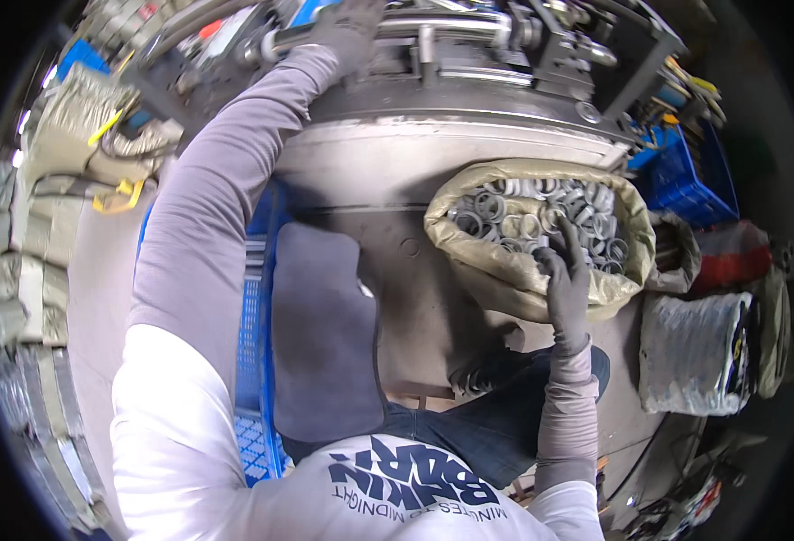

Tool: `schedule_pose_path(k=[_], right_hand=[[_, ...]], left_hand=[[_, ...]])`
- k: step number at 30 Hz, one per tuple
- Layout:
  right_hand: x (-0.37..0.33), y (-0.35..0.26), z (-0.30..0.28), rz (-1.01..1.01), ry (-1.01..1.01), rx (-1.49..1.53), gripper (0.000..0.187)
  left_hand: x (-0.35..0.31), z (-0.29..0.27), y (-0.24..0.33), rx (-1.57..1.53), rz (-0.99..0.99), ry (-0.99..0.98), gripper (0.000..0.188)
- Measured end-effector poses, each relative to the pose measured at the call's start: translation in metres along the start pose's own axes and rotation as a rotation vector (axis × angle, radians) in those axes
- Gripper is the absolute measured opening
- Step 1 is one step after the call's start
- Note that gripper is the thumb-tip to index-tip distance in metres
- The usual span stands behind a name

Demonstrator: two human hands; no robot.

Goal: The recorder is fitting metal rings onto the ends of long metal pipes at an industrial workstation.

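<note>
My left hand (352,34), in a grey glove, reaches up to a metal machine (460,99) at the far edge. It lies against a horizontal bar there; its fingers are blurred and partly out of the picture. My right hand (568,288), gloved in grey too, is over a pale yellow woven sack (496,279) with a rolled-down rim. Its fingers are bent but apart, just above the grey rings (490,206) that fill the sack. No ring shows clearly in its grip.
A blue plastic crate (251,334) stands left of my legs beside a dark grey pad (325,316). Another blue bin (690,176) is right of the machine. Wrapped bundles (696,352) lie at the right; stacked packages (27,270) line the left.
</note>
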State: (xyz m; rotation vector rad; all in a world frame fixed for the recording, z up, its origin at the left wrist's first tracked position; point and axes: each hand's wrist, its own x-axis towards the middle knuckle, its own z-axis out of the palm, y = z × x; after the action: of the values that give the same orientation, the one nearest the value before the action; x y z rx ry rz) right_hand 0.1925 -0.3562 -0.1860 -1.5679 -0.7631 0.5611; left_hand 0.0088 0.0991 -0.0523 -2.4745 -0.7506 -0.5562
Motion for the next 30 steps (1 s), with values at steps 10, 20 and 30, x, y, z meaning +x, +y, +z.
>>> schedule_pose_path(k=[10, 20, 30], right_hand=[[-0.011, -0.002, 0.001, -0.155, -0.113, -0.425, 0.043], [-0.023, 0.039, -0.008, -0.293, -0.226, -0.988, 0.061], [-0.040, 0.003, 0.024, -0.149, -0.204, -1.007, 0.032]], left_hand=[[-0.395, -0.025, -0.033, -0.327, -0.411, -0.072, 0.036], [-0.771, -0.010, 0.070, -0.307, -0.298, -1.783, 0.031], [-0.885, -0.027, 0.162, -0.367, -0.367, -1.626, 0.035]])
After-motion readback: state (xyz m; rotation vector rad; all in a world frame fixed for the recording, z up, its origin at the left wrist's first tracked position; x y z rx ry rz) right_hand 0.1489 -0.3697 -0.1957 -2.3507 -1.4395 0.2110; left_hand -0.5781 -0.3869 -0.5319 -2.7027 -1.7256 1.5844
